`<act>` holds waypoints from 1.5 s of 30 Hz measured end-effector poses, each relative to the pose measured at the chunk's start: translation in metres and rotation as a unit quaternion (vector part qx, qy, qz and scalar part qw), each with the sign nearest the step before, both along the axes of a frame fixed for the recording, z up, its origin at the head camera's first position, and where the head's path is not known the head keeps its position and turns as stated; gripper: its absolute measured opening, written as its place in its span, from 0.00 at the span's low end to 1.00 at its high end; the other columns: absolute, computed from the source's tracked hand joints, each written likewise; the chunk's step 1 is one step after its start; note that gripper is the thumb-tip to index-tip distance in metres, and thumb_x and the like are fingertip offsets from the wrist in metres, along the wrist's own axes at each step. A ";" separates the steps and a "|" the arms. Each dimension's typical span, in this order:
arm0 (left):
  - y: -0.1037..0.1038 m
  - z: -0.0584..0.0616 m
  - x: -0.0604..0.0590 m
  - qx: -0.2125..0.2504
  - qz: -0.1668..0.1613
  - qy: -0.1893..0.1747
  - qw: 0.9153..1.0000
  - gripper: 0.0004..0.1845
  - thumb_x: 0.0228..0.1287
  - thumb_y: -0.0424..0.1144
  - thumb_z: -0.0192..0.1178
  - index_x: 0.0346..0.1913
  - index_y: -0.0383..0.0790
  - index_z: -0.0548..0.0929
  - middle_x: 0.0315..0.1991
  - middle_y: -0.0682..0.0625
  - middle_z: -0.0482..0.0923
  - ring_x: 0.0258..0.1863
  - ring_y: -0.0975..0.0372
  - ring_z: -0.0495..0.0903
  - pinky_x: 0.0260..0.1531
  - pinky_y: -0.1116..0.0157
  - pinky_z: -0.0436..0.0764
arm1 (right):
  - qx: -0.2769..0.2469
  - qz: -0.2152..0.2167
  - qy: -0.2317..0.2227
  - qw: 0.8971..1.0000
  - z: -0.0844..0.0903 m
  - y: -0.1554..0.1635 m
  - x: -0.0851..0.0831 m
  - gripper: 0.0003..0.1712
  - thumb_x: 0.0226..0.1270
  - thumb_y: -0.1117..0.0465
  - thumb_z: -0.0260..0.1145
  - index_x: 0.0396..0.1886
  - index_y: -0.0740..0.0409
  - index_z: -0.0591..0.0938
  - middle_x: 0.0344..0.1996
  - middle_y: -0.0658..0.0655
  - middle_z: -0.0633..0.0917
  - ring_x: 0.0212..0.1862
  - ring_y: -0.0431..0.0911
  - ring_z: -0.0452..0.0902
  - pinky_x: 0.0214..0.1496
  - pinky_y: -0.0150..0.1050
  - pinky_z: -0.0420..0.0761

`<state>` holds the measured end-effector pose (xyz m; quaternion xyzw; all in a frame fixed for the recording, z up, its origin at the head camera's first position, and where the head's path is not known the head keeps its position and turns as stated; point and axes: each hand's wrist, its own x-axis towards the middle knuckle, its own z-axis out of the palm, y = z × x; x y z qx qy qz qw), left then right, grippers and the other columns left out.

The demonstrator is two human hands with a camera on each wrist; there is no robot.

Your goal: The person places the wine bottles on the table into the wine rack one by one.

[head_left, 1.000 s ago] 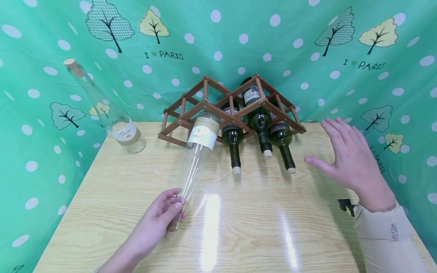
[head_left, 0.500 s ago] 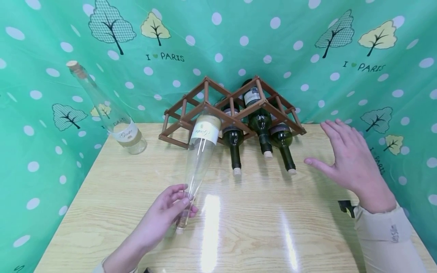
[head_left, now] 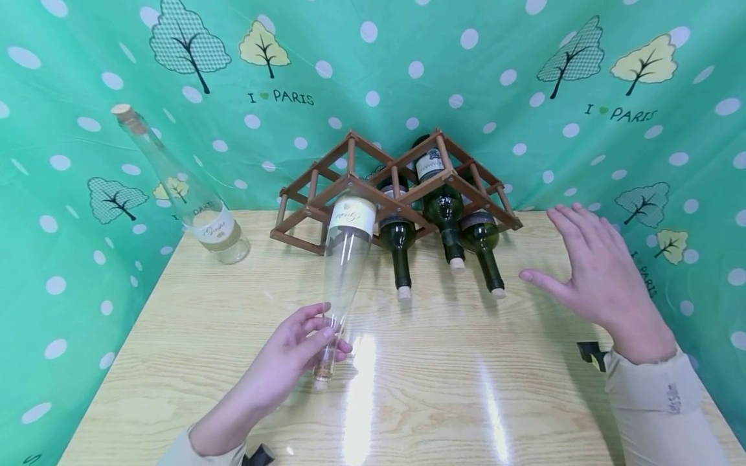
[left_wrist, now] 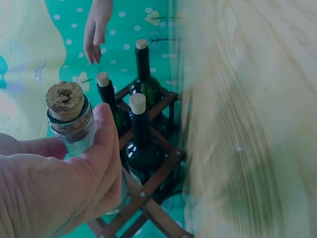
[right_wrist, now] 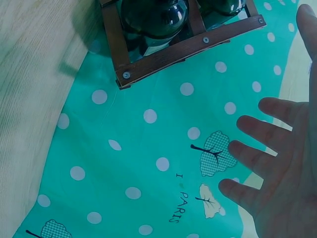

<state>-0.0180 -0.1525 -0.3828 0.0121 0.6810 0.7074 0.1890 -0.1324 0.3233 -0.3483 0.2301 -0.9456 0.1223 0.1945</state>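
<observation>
Left grip [head_left: 294, 353] pinching clear bottle [head_left: 344, 272] by its neck, swung straighter than 1 s ago, base in wooden rack [head_left: 350, 188] at counter's [head_left: 175, 362] back edge. Right grip [head_left: 594, 272] spread, hovering unchanged.

- Head view: from above, facing forward and down over the wooden table [head_left: 443, 388] to the wine rack [head_left: 396, 188] against the backdrop.
- Left wrist view: close behind the left hand [left_wrist: 54, 188], facing the wine rack [left_wrist: 158, 173].
- Right wrist view: close beside the right hand [right_wrist: 282, 173], facing the backdrop; wine rack [right_wrist: 188, 44] corner shared.
</observation>
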 end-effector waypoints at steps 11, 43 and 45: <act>0.007 0.004 -0.015 0.018 0.003 -0.006 1.000 0.36 0.82 0.35 0.57 0.80 0.28 0.51 0.59 0.32 0.75 0.48 0.48 0.87 0.59 0.58 0.84 | 0.014 -0.009 -0.018 1.000 0.000 0.001 -0.001 0.64 0.62 0.32 0.75 0.85 0.61 0.58 0.79 0.69 0.65 0.82 0.66 0.50 0.82 0.68 0.44; 0.023 0.006 -0.046 0.036 0.010 -0.001 0.999 0.33 0.83 0.36 0.56 0.80 0.32 0.52 0.59 0.35 0.77 0.48 0.51 0.88 0.59 0.59 0.84 | 0.026 -0.018 -0.031 0.999 0.000 0.001 -0.002 0.64 0.63 0.32 0.75 0.85 0.61 0.58 0.80 0.69 0.63 0.83 0.67 0.49 0.82 0.68 0.43; 0.024 0.006 -0.048 0.035 0.011 0.000 0.999 0.34 0.83 0.36 0.55 0.80 0.32 0.52 0.60 0.35 0.78 0.48 0.51 0.88 0.60 0.59 0.83 | 0.026 -0.018 -0.033 0.999 0.000 0.001 -0.003 0.63 0.63 0.32 0.74 0.85 0.61 0.58 0.80 0.69 0.63 0.83 0.67 0.49 0.82 0.68 0.43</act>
